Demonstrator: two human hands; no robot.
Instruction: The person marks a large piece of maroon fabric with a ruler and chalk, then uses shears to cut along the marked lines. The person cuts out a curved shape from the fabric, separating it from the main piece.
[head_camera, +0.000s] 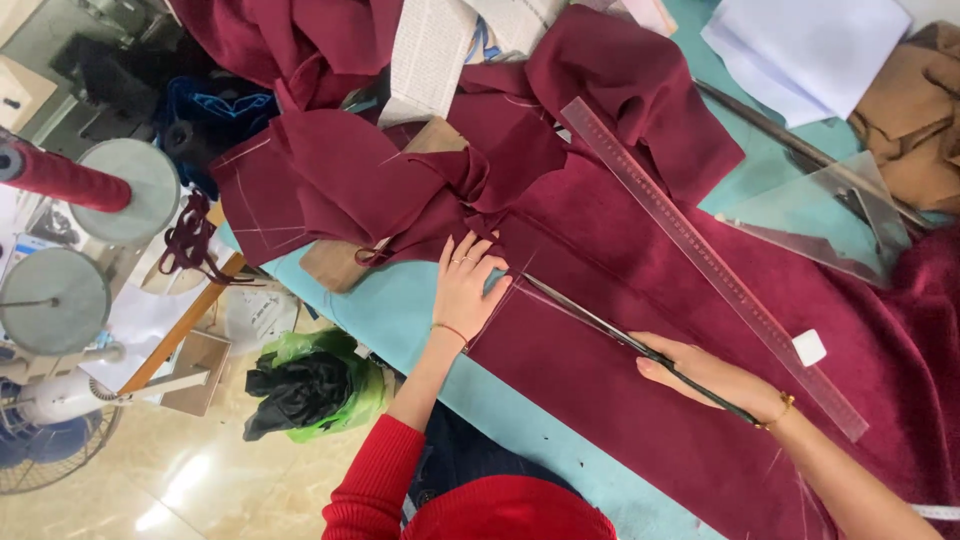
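A person in a red sleeve is leaning over a teal cutting table (350, 315) and cutting a large sheet of burgundy velvet fabric (620, 390). The right hand (705, 375) is gripping the handles of one pair of long black fabric shears (600, 325), fingers wrapped around them, with the blades running along a faint chalk line towards the left hand. The left hand (468, 285) is lying flat, fingers spread and grasping nothing, pressing the cloth down just beside the blade tips at the table's near edge.

By the look of it, the cut is partway along the marked line; the next stroke calls for keeping the fabric taut and the blades on the chalk.

One long clear ruler (700, 255) is lying diagonally on the velvet, with one small white block of tailor's chalk (809, 347) touching it. One clear set square (820, 215) is sitting farther back. Loose burgundy cut pieces (370, 180) are heaped behind the left hand; their number cannot be told.
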